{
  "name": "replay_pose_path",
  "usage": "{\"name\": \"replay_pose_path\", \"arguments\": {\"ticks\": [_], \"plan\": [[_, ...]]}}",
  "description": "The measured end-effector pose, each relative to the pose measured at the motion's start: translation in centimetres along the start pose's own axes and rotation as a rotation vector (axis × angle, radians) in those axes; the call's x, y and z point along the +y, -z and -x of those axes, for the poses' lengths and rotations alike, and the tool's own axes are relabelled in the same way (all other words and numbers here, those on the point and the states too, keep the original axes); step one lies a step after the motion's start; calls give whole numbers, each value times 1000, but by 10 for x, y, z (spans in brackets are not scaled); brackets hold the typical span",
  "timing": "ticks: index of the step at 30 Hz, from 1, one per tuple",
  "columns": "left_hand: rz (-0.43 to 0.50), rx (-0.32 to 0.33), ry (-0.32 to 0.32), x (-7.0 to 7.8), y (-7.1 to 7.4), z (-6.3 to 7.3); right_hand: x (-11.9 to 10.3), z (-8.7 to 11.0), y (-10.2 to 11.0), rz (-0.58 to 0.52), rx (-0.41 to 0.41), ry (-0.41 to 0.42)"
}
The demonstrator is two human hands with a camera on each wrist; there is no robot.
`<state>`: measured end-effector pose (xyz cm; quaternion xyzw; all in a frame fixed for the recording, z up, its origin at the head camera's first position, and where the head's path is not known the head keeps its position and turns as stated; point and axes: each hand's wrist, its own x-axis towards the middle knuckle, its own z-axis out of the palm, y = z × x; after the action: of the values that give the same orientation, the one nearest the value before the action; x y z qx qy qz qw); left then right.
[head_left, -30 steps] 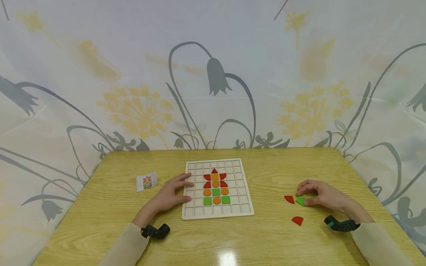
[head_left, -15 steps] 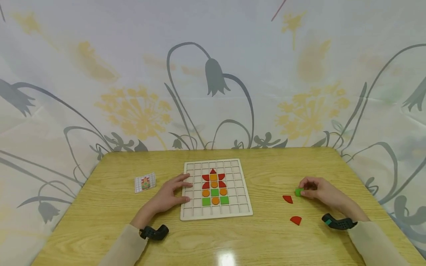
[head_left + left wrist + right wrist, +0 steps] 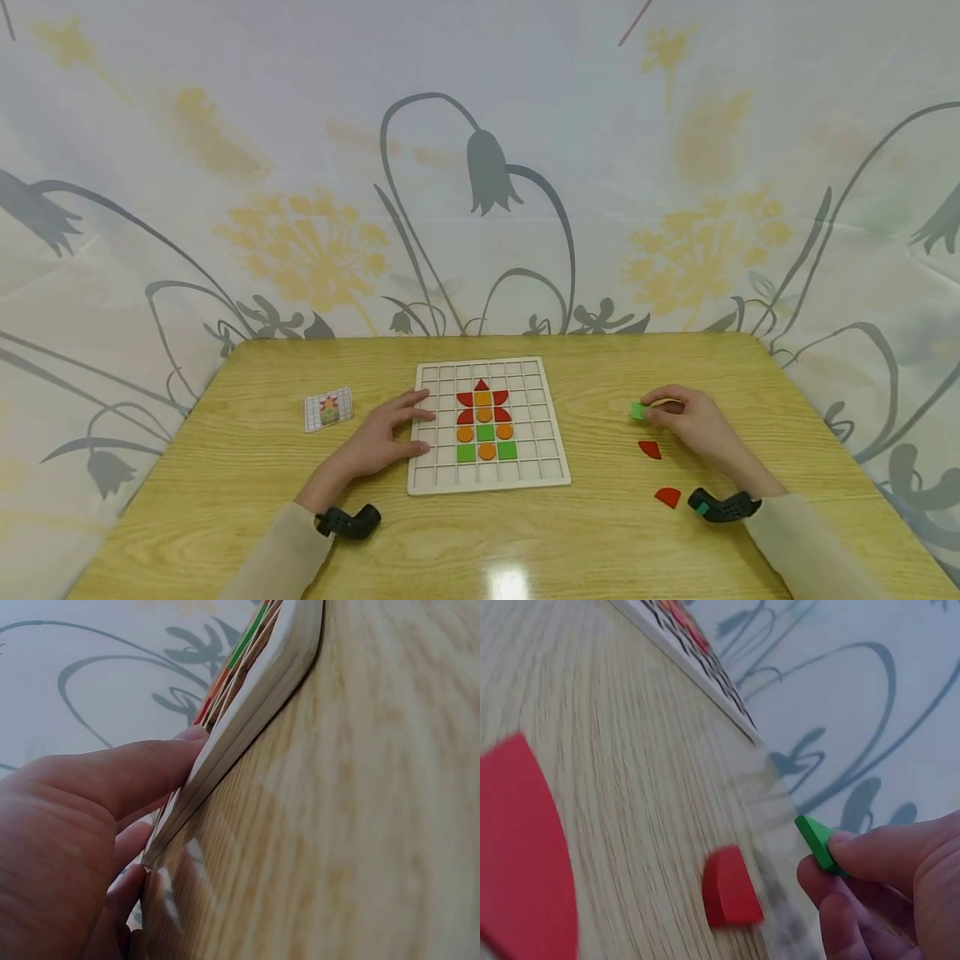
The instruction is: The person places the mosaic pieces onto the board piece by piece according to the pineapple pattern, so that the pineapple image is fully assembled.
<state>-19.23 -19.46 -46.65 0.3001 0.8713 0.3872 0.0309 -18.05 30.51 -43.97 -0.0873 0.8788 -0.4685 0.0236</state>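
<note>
My right hand [image 3: 697,421] pinches a small green tile [image 3: 637,410] between thumb and fingers, to the right of the white grid board [image 3: 538,446]. In the right wrist view the same green tile [image 3: 817,841] is tilted, off the table. Two red quarter-round tiles lie below this hand, a farther red tile [image 3: 649,450] and a nearer red tile [image 3: 667,497]. On the board, red, orange and green tiles form a figure; one of them is a green square [image 3: 486,432]. My left hand [image 3: 375,440] rests on the board's left edge, fingers fairly straight, with the thumb [image 3: 157,769] touching the rim.
A small pattern card [image 3: 327,410] with a similar coloured figure lies on the wooden table [image 3: 600,542], left of the board. Behind the table's far edge hangs a flower-printed cloth [image 3: 330,167]. Each wrist wears a black device [image 3: 723,506].
My right hand has lifted the green tile from beside the red tiles and carried it left and away from me. My left hand stays on the board.
</note>
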Motion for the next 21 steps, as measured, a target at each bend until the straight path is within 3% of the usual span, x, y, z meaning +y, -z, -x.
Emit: {"name": "replay_pose_path", "arguments": {"ticks": [4, 12, 21], "plan": [[-7, -3, 4, 1, 0, 0, -15, -6, -20, -30, -36, 35], [-4, 2, 0, 1, 0, 0, -41, -19, -69, -90, -146, 182], [-14, 9, -15, 1, 1, 0, -69, -18, -124, -128, -291, 268]]}}
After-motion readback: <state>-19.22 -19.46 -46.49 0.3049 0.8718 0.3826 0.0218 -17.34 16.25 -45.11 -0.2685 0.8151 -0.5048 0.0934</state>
